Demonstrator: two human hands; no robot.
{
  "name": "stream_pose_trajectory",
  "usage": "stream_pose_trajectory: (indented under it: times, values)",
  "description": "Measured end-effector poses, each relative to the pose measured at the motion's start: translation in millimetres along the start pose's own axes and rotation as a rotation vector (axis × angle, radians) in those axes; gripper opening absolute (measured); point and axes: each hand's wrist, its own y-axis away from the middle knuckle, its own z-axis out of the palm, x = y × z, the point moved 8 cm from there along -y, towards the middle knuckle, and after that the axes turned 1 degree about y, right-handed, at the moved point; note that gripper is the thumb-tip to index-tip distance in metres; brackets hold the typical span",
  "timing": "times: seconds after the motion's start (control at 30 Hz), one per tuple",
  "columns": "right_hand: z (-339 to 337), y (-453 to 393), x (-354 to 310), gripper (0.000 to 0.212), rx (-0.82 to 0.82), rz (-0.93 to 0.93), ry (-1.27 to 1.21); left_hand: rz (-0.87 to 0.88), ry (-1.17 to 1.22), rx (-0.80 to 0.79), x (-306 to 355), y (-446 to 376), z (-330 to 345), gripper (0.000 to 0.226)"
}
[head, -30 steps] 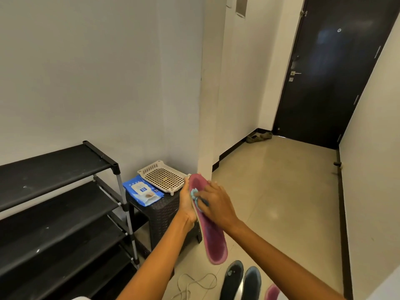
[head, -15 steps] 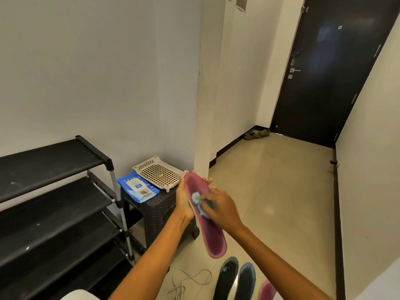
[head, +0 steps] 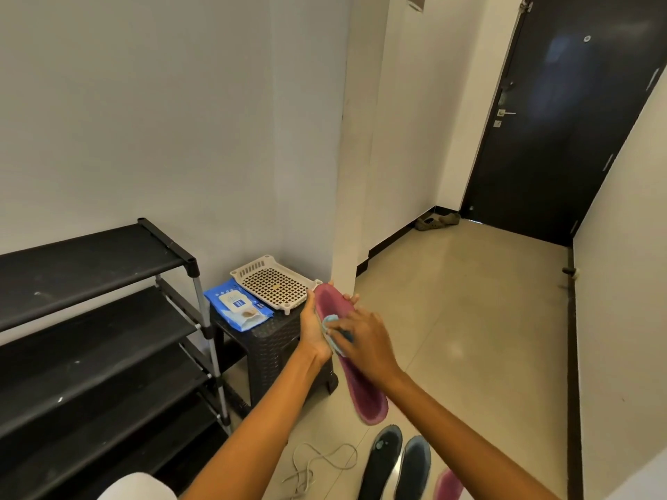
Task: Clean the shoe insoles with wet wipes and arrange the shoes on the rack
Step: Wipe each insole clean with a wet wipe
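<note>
- Pink insole (head: 355,369) held up in the middle of the frame, heel end pointing low.
- Left hand (head: 313,332) gripping the insole's edge, fingers curled round behind it.
- Right hand (head: 364,342) pressing a light blue wipe (head: 330,324) onto the insole, fingers bent over the wipe.
- Pack of wipes (head: 240,305) and white tray (head: 276,283) on a dark stool (head: 274,351), left of the hands.
- Black rack (head: 90,337) at far left.
- Two dark insoles (head: 395,467) on the floor, at the bottom.

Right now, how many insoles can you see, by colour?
Pink insoles: 2, one held, one at the bottom edge
Dark insoles: 2, on the floor
Total: 4
</note>
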Motion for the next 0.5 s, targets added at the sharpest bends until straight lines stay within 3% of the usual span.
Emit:
stream_pose_trajectory:
  times: [0.17, 0.3, 0.37, 0.5]
  values:
    - [-17.8, -26.0, 34.1, 0.022, 0.089, 0.152, 0.137, 0.01, -0.01, 0.01, -6.4, -2.5, 9.1, 0.067]
    - [-1.7, -9.9, 8.2, 0.02, 0.002, 0.003, 0.056, 0.03, 0.0, 0.018, 2.8, -5.8, 4.4, 0.073]
    - [-1.4, -8.0, 15.2, 0.018, -0.047, -0.073, 0.165, 0.037, 0.036, 0.031, 3.3, -6.8, -2.5, 0.073]
    - [-15.9, -29.1, 42.1, 0.022, 0.082, 0.185, 0.174, 0.05, -0.012, 0.058, -3.2, -3.9, 9.8, 0.062]
